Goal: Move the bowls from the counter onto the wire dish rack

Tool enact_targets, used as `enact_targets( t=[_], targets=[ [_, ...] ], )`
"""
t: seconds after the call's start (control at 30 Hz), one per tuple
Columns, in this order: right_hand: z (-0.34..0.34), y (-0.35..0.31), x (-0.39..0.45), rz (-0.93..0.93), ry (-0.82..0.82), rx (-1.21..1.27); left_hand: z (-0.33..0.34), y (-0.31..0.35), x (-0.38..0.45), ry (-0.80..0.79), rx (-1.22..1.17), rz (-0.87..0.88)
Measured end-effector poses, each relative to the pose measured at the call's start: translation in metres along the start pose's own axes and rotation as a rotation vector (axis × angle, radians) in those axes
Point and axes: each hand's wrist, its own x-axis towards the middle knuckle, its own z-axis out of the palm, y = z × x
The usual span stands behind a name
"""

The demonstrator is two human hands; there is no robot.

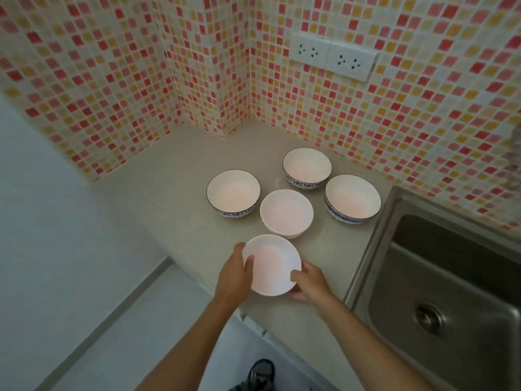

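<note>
Head view: both hands, left hand (231,277) and right hand (309,280), pinch the near bowl (272,265) by its rim above the bench (174,198) edge. A thin rim grip may slip; the rack is unseen.

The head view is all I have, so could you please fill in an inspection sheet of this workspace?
Surface: beige counter, set into a tiled corner.
Job's things: plain white bowl held; another plain bowl and three blue-patterned bowls upright, empty. Wire rack: not seen.
Clutter: nothing seen.
Hands: left hand and right hand grip the held bowl's rim.
Cables: nothing seen.
Surroundings: steel sink on the right; wall sockets.
</note>
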Motion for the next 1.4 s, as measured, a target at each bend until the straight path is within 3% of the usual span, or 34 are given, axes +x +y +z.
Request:
enact_targets(
  t=[0.27,0.47,0.7,0.83,0.97,1.1,1.4],
  targets=[
    [-0.079,0.011,-0.038,0.004,0.139,0.296,0.044,0.062,-0.005,-0.092,-0.052,0.236],
    [-0.157,0.035,-0.079,0.035,0.115,0.703,0.102,0.131,-0.02,-0.267,-0.104,0.413],
    [-0.242,0.076,-0.124,-0.005,0.262,0.906,0.172,0.187,-0.068,-0.428,-0.161,0.493],
    [-0.284,0.105,-0.14,0.006,0.363,0.94,0.22,0.173,-0.089,-0.447,0.013,0.545],
    [-0.315,0.134,-0.149,-0.004,0.396,0.916,0.252,0.143,-0.109,-0.578,0.242,0.532],
    [-0.339,0.157,-0.15,-0.001,0.423,0.885,0.27,0.121,-0.121,-0.567,0.493,0.671],
    [-0.371,0.183,-0.137,-0.026,0.506,0.813,0.276,0.122,-0.119,-0.56,0.694,0.804]
  ],
)
